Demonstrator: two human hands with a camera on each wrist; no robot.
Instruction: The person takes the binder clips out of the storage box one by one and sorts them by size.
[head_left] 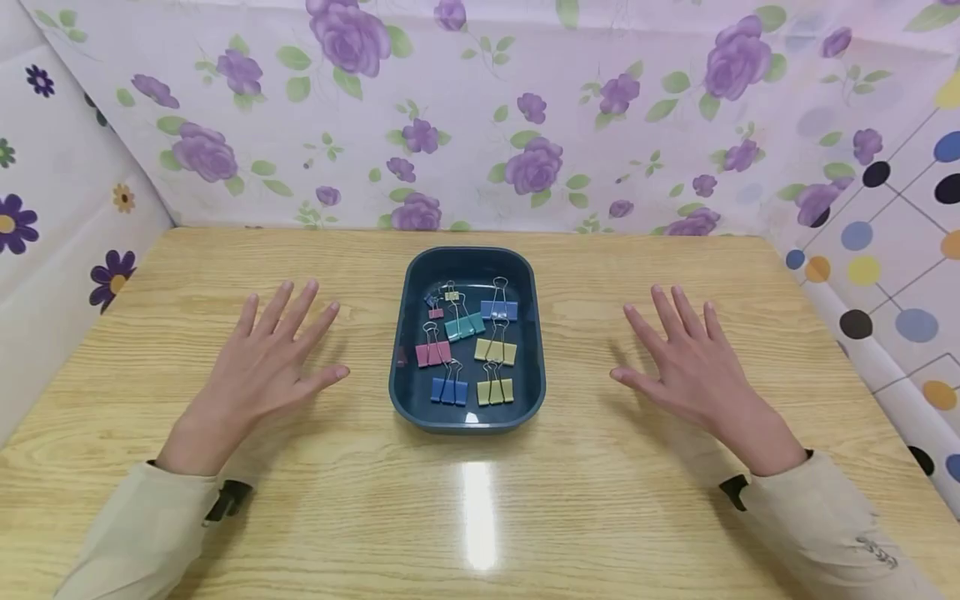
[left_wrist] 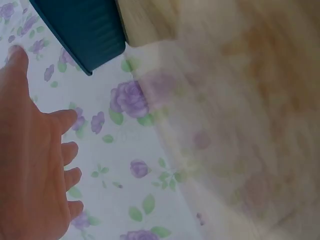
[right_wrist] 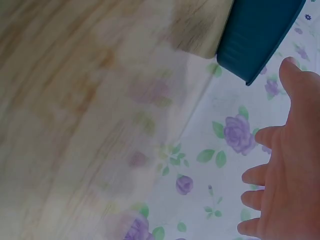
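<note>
The left hand (head_left: 266,358) is held spread, with nothing gripped. Multicoloured, wire-handled metal binder clips (head_left: 466,327) are contained in the dark blue, rounded-rectangular plastic tray (head_left: 529,358). The right hand (head_left: 688,367) is likewise spread, unloaded. Seemingly, all handling is yet to be begun.

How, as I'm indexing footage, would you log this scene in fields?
container: dark blue-green tray on a wooden table
contents: nine binder clips, blue, teal, pink and yellow, mixed sizes
left grip: spread, holding nothing, left of the tray
right grip: spread, holding nothing, right of the tray
backdrop: white cloth with purple flowers
</note>
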